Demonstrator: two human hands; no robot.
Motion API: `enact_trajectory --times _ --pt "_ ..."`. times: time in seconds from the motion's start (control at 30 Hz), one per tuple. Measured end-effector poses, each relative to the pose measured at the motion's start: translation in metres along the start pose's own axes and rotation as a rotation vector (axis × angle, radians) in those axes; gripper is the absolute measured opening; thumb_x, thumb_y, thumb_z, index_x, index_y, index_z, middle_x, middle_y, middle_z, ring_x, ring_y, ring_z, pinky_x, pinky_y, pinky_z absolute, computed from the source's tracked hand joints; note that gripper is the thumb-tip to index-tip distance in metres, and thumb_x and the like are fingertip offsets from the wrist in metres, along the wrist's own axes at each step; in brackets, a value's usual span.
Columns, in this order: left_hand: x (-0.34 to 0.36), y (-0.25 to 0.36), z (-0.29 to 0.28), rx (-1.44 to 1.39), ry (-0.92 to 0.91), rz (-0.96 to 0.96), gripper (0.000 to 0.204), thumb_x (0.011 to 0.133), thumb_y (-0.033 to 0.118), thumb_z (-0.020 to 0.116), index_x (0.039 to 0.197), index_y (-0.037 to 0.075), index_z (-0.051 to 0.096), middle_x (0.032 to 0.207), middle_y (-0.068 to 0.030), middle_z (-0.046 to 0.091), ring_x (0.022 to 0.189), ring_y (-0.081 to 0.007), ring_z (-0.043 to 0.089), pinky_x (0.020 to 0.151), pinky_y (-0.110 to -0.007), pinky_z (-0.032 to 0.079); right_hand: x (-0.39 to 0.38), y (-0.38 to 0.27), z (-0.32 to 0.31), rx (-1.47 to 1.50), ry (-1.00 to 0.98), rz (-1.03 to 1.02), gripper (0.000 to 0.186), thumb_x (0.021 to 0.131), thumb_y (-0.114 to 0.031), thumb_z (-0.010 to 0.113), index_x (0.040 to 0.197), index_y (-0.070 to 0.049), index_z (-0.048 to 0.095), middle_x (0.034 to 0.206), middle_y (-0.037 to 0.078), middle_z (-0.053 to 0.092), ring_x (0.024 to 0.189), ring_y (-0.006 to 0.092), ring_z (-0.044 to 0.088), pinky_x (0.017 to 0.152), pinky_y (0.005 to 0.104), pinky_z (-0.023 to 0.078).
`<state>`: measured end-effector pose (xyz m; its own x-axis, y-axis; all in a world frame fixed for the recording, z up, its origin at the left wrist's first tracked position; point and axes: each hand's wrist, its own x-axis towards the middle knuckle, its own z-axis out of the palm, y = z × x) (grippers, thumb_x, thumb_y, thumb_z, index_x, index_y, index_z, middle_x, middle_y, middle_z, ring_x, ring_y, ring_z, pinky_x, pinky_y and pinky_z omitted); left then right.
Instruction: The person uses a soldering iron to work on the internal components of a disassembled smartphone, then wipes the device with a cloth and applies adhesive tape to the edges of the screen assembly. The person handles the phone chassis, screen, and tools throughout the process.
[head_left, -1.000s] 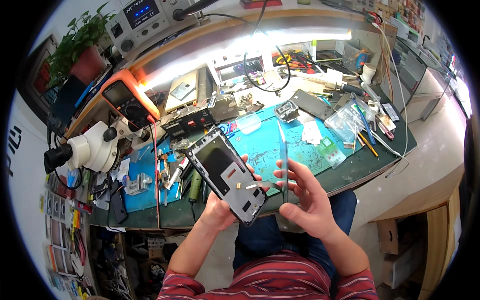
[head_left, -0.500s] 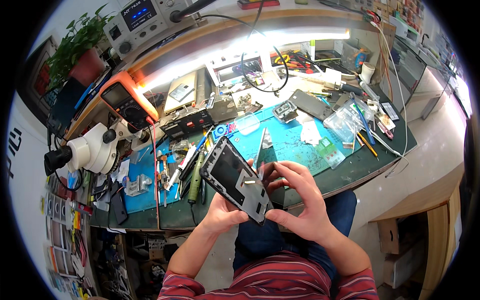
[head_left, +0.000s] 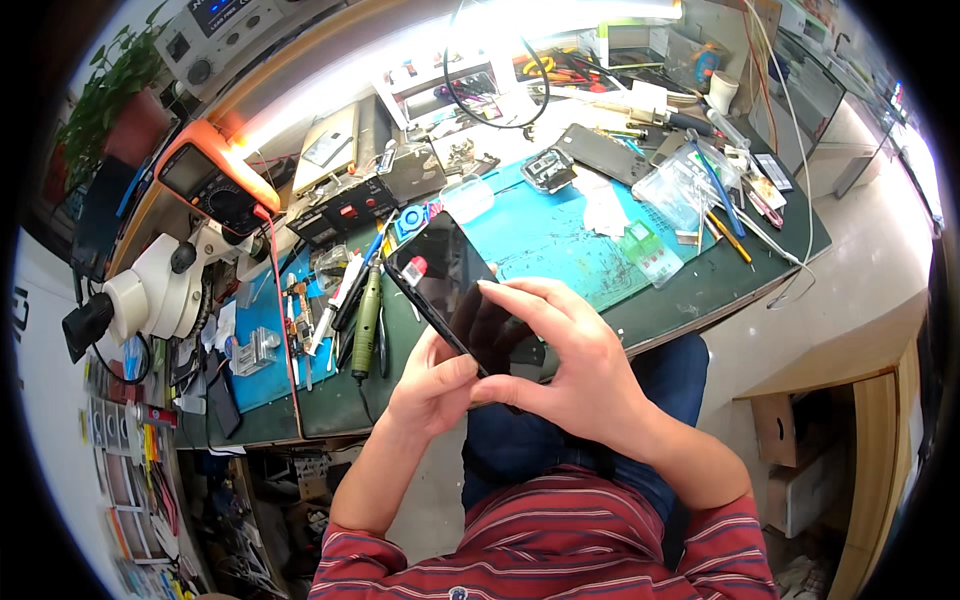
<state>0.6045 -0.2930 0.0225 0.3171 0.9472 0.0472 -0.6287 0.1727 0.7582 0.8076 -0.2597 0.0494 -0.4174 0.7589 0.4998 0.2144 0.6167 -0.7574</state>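
Note:
A black phone [head_left: 450, 262] is held tilted above the bench's front edge, its dark glossy screen facing up. The screen lies over the frame; whether it sits flush all round I cannot tell. A small red and white tab shows near the upper left of the screen. My left hand [head_left: 425, 392] is closed around the lower left side, thumb on the near edge. My right hand [head_left: 585, 365] grips the lower right end, its fingers over the glass and thumb at the bottom edge. The phone's underside is hidden.
A blue mat [head_left: 610, 275] covers part of the bench. Left stand an orange multimeter [head_left: 212, 188], a white microscope [head_left: 150, 295] and a green pen-shaped tool [head_left: 367, 322]. Right lie another dark phone [head_left: 602, 153], clear plastic bags [head_left: 680, 187] and a yellow pen-like tool [head_left: 730, 238].
The screen, earlier raised at an angle off the open frame in my right hand, has come down over it. The frame's inside is now covered. The view has shifted slightly.

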Motion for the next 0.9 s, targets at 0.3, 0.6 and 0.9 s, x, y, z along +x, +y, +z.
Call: enact_trajectory --times 0.3,0.6,0.9 --pt "0.002 -0.001 -0.001 0.064 0.033 0.025 0.093 0.091 0.026 0.082 0.162 -0.001 0.028 0.16 -0.0171 0.044 0.148 -0.0322 0.047 0.122 -0.047 0.04 0.001 -0.001 0.004 -0.052 0.017 0.032 0.072 0.081 -0.039 0.086 0.144 -0.01 0.062 0.134 0.017 0.063 0.121 0.0348 0.063 0.099 0.0429 0.055" --pt "0.004 -0.002 0.004 0.103 0.093 0.052 0.096 0.088 0.031 0.085 0.161 0.0 0.031 0.155 -0.0162 0.05 0.144 -0.0309 0.052 0.12 -0.046 0.043 0.001 -0.006 0.002 -0.092 -0.003 0.056 0.072 0.083 -0.044 0.084 0.142 -0.007 0.063 0.134 0.018 0.063 0.123 0.0353 0.061 0.1 0.0433 0.054" --pt "0.008 -0.007 0.001 0.107 0.101 0.122 0.106 0.085 0.04 0.086 0.164 0.002 0.026 0.156 -0.0139 0.048 0.144 -0.0285 0.051 0.119 -0.045 0.044 -0.001 -0.009 0.008 -0.107 0.026 -0.018 0.051 0.092 -0.038 0.078 0.128 -0.003 0.069 0.126 0.018 0.066 0.115 0.0334 0.066 0.095 0.0421 0.056"
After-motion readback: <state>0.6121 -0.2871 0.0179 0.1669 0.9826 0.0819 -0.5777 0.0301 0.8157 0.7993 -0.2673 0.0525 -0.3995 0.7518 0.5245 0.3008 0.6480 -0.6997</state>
